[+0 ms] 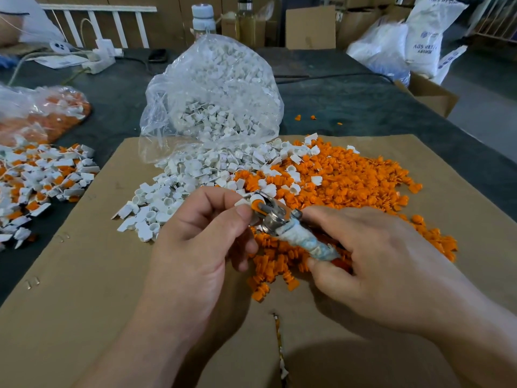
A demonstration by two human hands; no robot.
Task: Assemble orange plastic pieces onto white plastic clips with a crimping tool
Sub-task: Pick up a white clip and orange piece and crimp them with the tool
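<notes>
Right hand (375, 264) grips the tape-wrapped metal crimping tool (296, 233); left hand (195, 245) pinches a white plastic clip (253, 198) carrying an orange plastic piece (255, 206) at the tool's head, above the orange pile (349, 177). Best to keep both parts square, then squeeze steadily.
</notes>
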